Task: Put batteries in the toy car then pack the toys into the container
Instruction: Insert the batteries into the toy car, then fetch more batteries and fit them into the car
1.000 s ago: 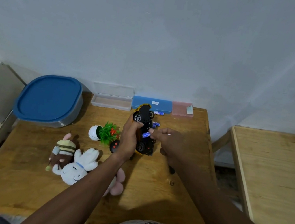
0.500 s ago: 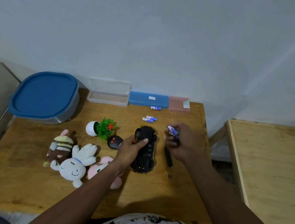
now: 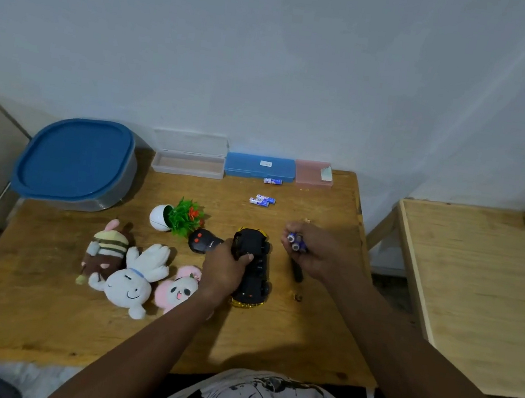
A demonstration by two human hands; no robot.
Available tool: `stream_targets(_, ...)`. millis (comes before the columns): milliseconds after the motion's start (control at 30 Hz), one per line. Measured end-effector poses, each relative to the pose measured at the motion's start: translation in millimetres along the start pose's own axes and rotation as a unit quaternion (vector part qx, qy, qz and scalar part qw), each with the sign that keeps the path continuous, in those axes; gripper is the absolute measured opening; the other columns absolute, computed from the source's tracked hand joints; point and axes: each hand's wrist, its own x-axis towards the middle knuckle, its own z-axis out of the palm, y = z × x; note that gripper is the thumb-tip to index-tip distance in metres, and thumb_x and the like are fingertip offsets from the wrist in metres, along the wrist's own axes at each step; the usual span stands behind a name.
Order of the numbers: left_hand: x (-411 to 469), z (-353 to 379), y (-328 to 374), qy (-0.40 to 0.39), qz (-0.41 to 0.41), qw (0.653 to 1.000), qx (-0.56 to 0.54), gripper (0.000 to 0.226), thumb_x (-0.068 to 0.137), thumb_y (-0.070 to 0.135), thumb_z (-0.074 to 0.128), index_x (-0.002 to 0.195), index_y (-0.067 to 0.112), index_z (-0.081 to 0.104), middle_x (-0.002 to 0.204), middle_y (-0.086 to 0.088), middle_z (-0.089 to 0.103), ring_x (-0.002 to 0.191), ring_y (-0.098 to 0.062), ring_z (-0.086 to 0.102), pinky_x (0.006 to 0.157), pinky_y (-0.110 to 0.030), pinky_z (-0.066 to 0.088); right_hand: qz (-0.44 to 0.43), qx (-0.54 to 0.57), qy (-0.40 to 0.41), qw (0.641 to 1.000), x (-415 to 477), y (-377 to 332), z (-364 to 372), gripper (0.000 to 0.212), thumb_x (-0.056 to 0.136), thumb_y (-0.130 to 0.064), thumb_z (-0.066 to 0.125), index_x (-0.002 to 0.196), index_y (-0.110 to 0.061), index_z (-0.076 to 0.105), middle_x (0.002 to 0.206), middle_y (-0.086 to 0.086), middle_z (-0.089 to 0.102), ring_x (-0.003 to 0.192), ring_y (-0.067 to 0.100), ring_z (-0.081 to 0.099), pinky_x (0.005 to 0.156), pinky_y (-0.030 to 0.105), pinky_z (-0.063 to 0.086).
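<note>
1. Currently the car [image 3: 256, 267] is laid belly-up on the counter [image 3: 268, 341], its black underside shown, with the pink plush [image 3: 177, 288] just to its left.
2. It is clasped at its far half by the left grip [image 3: 225, 271], whose fingers are curled over the chassis.
3. Two batteries [image 3: 295, 241] are pinched end-on in the right grip [image 3: 317, 257], which is held just right of the car and apart from it.
4. Three more are left out further back on the counter: a loose pair [image 3: 261, 199] side by side, and a lone battery [image 3: 272, 181] just in front of the blue case [image 3: 259, 166].
5. Whether any cell is already seated in the car cannot be told, as the bay is not clearly seen; the loading step is judged to be in hand and unfinished.
6. A dark slim thing [image 3: 297, 273] is seen on the counter under the right grip; whether it is the bay cover or a tool cannot be told.
7. Packing is judged not begun: the container [image 3: 74, 162] is stood at the back left corner with its blue lid on.
8. Laid out on the counter, unpacked, are the striped plush [image 3: 109, 248], the white plush [image 3: 133, 278], the pink plush, the remote [image 3: 203, 241] and the plant [image 3: 180, 219].
9. By this judgement most of the task is left: cells are to be seated, the bay closed, the lid taken off and the toys placed inside
</note>
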Motion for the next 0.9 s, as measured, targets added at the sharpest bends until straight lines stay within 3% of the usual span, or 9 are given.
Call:
stream_targets(133, -3.8, -8.1, 7.2, 0.039, 0.055, 0.989, 0.135, 0.025, 0.087, 0.023, 0.072, 0.105, 0.009, 0.065, 0.095, -0.011, 0.074, 0.088, -0.031, 0.069, 0.068, -0.034, 0.051, -0.001, -0.008, 0.001, 1.000, 8.4, -2.4, -4.5, 0.008, 0.092, 0.003, 0.058, 0.097, -0.003, 0.060, 0.092, 0.014, 0.059, 0.076, 0.015, 0.060, 0.051, 0.024, 0.059)
stream_targets(267, -7.5, -17.5, 30.1, 0.072, 0.096, 0.964, 0.236, 0.027, 0.082, 0.034, 0.068, 0.091, 0.013, 0.052, 0.086, -0.007, 0.066, 0.080, -0.033, 0.066, 0.062, -0.036, 0.049, 0.005, -0.048, 0.015, 0.999, 21.4, -11.3, -8.1, 0.021, 0.092, 0.003, 0.056, 0.112, -0.002, 0.059, 0.100, 0.016, 0.057, 0.082, 0.017, 0.059, 0.051, 0.025, 0.057)
stream_targets(367, -0.8, -22.9, 53.8, 0.096, 0.109, 0.957, 0.251, 0.032, 0.083, 0.035, 0.065, 0.105, 0.013, 0.059, 0.097, -0.006, 0.065, 0.087, -0.033, 0.065, 0.064, -0.035, 0.044, 0.002, -0.091, 0.026, 0.995, 30.8, -22.3, -8.6, 0.028, 0.090, 0.003, 0.057, 0.117, -0.006, 0.059, 0.101, 0.014, 0.055, 0.085, 0.019, 0.059, 0.059, 0.026, 0.058)
stream_targets(433, 10.7, -24.8, 66.8, 0.096, 0.134, 0.958, 0.234, 0.043, 0.084, 0.032, 0.065, 0.123, 0.014, 0.063, 0.110, -0.007, 0.067, 0.096, -0.032, 0.065, 0.070, -0.037, 0.048, 0.000, -0.122, 0.033, 0.992, 37.9, -31.9, -8.5, 0.029, 0.089, 0.003, 0.057, 0.115, -0.009, 0.061, 0.103, 0.014, 0.055, 0.079, 0.018, 0.057, 0.061, 0.025, 0.058)
stream_targets(533, 38.9, -21.6, 84.3, 0.057, 0.171, 0.958, 0.223, 0.052, 0.084, 0.030, 0.068, 0.134, 0.018, 0.061, 0.125, -0.005, 0.066, 0.110, -0.028, 0.063, 0.085, -0.039, 0.054, -0.018, -0.142, 0.016, 0.990, 50.1, -47.9, -10.8, 0.020, 0.087, 0.000, 0.056, 0.102, -0.011, 0.062, 0.086, 0.007, 0.054, 0.062, 0.010, 0.049, 0.047, 0.018, 0.048)
stream_targets(600, 61.2, -14.8, 97.5, 0.024, 0.185, 0.955, 0.230, 0.054, 0.082, 0.030, 0.071, 0.134, 0.019, 0.062, 0.129, -0.004, 0.065, 0.115, -0.025, 0.060, 0.092, -0.038, 0.053, -0.061, -0.218, 0.017, 0.974, 59.3, -58.8, -15.4, 0.007, 0.092, -0.009, 0.058, 0.093, -0.015, 0.063, 0.077, 0.002, 0.052, 0.060, 0.009, 0.044, 0.046, 0.017, 0.040)
stream_targets(700, 95.7, -2.8, 116.7, -0.004, 0.218, 0.937, 0.273, 0.051, 0.082, 0.035, 0.070, 0.130, 0.020, 0.063, 0.126, -0.005, 0.065, 0.115, -0.026, 0.057, 0.095, -0.042, 0.049, -0.212, -0.376, 0.053, 0.901, 83.4, -75.4, -23.0, 0.008, 0.094, -0.022, 0.064, 0.092, -0.015, 0.066, 0.077, -0.003, 0.058, 0.065, 0.011, 0.052, 0.055, 0.021, 0.042)
stream_targets(800, 129.1, 9.0, 130.6, -0.029, 0.245, 0.915, 0.318, 0.049, 0.084, 0.034, 0.066, 0.130, 0.021, 0.061, 0.126, -0.006, 0.062, 0.118, -0.028, 0.053, 0.098, -0.045, 0.043, -0.319, -0.518, 0.080, 0.790, 114.1, -98.2, -28.4, 0.014, 0.089, -0.026, 0.068, 0.099, -0.016, 0.070, 0.093, -0.001, 0.068, 0.085, 0.016, 0.064, 0.078, 0.030, 0.051)
stream_targets(900, 159.5, 25.1, 136.7, -0.032, 0.250, 0.914, 0.318, 0.054, 0.085, 0.031, 0.065, 0.136, 0.017, 0.055, 0.136, -0.007, 0.054, 0.128, -0.028, 0.045, 0.102, -0.045, 0.035, -0.354, -0.663, 0.071, 0.656, 148.0, -118.2, -37.0, 0.029, 0.092, -0.030, 0.054, 0.108, -0.012, 0.070, 0.095, 0.010, 0.071, 0.085, 0.025, 0.067, 0.077, 0.032, 0.051)
